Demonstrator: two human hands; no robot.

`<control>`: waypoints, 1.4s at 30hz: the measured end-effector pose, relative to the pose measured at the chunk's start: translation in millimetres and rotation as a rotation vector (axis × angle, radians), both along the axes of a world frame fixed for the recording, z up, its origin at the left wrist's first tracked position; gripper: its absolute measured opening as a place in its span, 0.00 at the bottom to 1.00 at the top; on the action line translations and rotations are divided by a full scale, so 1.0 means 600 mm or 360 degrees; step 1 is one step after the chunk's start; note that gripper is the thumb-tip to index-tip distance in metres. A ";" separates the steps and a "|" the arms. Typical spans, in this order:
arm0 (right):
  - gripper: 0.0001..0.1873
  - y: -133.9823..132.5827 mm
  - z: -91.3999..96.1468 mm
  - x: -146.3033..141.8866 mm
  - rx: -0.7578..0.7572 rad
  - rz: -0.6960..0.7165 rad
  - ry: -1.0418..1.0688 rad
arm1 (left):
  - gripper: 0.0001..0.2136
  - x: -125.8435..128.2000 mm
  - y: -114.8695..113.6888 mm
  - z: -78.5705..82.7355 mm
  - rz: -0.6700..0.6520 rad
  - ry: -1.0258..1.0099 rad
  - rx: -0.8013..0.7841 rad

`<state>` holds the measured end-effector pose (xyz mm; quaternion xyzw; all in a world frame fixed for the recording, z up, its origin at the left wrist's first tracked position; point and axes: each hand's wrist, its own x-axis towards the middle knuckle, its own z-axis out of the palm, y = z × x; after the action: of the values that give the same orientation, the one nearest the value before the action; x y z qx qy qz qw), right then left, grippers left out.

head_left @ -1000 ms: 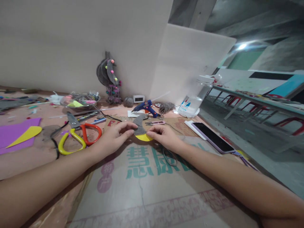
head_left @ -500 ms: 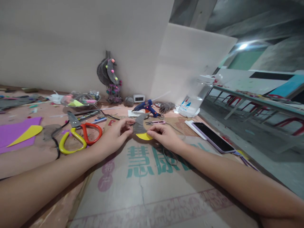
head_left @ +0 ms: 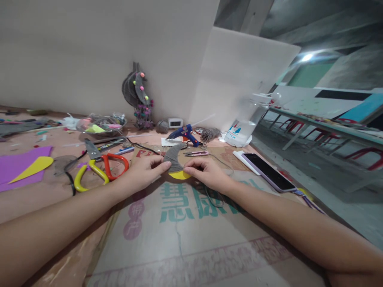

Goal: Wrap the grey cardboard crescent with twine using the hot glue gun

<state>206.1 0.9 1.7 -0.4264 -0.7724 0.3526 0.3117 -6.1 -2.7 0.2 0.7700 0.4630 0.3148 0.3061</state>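
Note:
A crescent shape [head_left: 173, 158] is held up between my hands, its upper part wound with grey yarn and its lower part bare yellow. My left hand [head_left: 149, 169] pinches the wound edge, thumb in front. At the lower right, my right hand [head_left: 202, 170] grips the yellow end between thumb and fingers. From near my right hand a loose strand of grey yarn [head_left: 216, 205] loops down onto the cardboard [head_left: 185, 247]. Just beyond the crescent lie pink thread snips [head_left: 197, 153] and a blue glue gun [head_left: 186, 132].
Scissors with yellow and red handles [head_left: 92, 175] lie at left, beside purple sheet [head_left: 18, 159]. Behind are a tray of craft bits [head_left: 104, 126], a grey hanging ornament [head_left: 131, 89] and a yarn bundle [head_left: 211, 134]. A phone [head_left: 269, 171] and plastic bag [head_left: 237, 133] stand right.
My left hand has shifted its hold, with the thumb now on the front of the wound yarn. The crescent has turned slightly, showing more of its curve.

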 end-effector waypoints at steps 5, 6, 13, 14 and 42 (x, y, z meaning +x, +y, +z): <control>0.12 0.002 0.001 0.000 0.0040 0.0006 -0.0028 | 0.15 -0.002 0.004 -0.004 -0.0038 -0.0033 -0.0039; 0.12 0.002 0.001 0.000 0.0041 0.0005 -0.0030 | 0.15 -0.003 0.004 -0.004 -0.0047 -0.0041 -0.0049; 0.13 0.002 0.002 -0.001 0.0087 -0.0032 -0.0071 | 0.15 -0.002 0.002 -0.001 -0.0062 -0.0040 -0.0072; 0.13 0.002 0.002 -0.001 0.0100 -0.0024 -0.0084 | 0.15 -0.002 0.002 -0.001 -0.0061 -0.0043 -0.0072; 0.08 -0.006 0.004 -0.006 0.0567 0.0218 -0.0203 | 0.13 0.000 -0.001 0.001 -0.0055 -0.0171 0.0027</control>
<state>202.6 -2.6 3.9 -0.3323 -0.8681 0.2029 0.3079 -6.2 -3.2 0.8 0.7624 0.4300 0.3541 0.3294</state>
